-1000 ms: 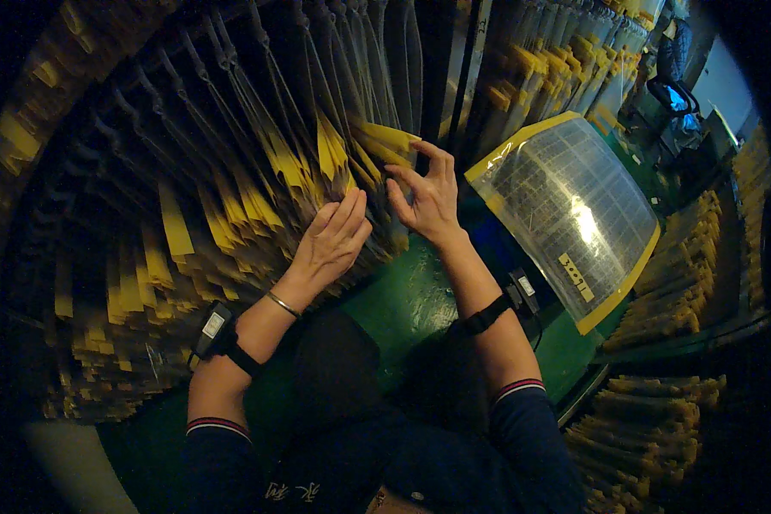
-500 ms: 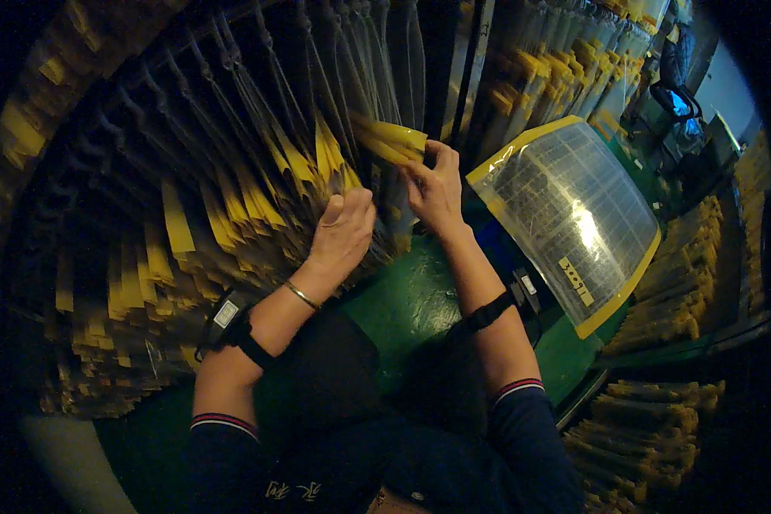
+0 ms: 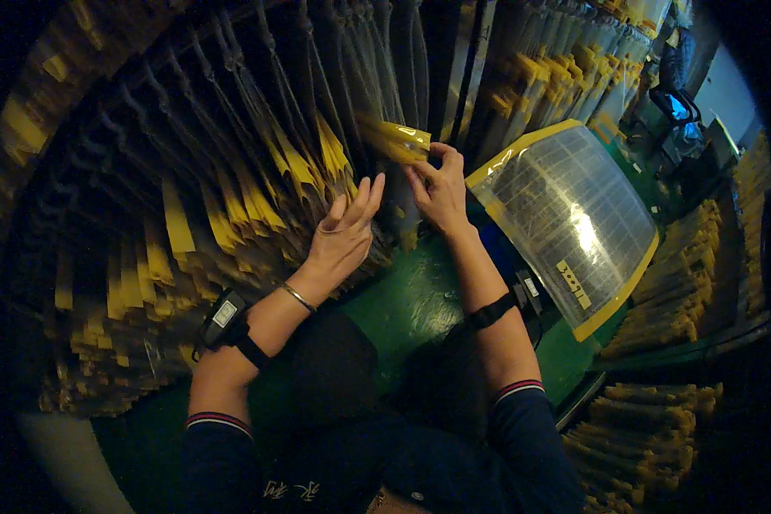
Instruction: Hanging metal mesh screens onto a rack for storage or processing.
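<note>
My right hand [image 3: 440,190] pinches the yellow edge of a hanging sheet [image 3: 403,135] between thumb and fingers. Just left of it, my left hand [image 3: 344,230] is open, its fingers stretched upward beside the rows of hanging sheets. Those sheets [image 3: 178,218] are thin, dark and see-through, with yellow edge strips, and hang close together. To the right of my right forearm lies a large clear film sheet [image 3: 565,214] with a yellow border and a dark grid pattern. A small yellow label [image 3: 573,283] is stuck on it.
Green floor [image 3: 403,295] shows between my arms. More yellow-edged sheets [image 3: 565,73] hang at the back right, beyond a metal upright [image 3: 471,73]. Stacked bundles [image 3: 672,283] fill racks along the right side. A person in dark clothing [image 3: 677,64] is at the far right.
My left hand's fingers have uncurled from a closed shape and now point upward. The right hand keeps its pinch on the yellow edge, moved very slightly right.
</note>
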### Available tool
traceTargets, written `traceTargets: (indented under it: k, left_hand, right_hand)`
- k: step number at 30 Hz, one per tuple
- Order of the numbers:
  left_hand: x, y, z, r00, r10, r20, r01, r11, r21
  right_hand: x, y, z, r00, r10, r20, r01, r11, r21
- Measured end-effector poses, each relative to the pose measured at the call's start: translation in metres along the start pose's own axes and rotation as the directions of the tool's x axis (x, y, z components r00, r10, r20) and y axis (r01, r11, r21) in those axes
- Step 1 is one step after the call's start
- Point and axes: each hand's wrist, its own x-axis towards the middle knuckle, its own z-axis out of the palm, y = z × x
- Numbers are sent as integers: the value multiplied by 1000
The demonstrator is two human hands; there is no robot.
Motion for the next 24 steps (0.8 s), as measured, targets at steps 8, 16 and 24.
traceTargets:
  k: [8,16,24]
  left_hand:
    - [25,-10,-8,999,18,33,-15,996,-85]
    - [11,-9,1,1000,-23,14,24,996,-82]
    - [36,10,-9,984,55,169,-99,959,265]
  right_hand:
    - [-9,-6,-6,997,-21,80,19,1000,25]
    - [-41,-12,4,983,10,182,-25,996,83]
    - [-50,9,22,976,21,215,1,995,-104]
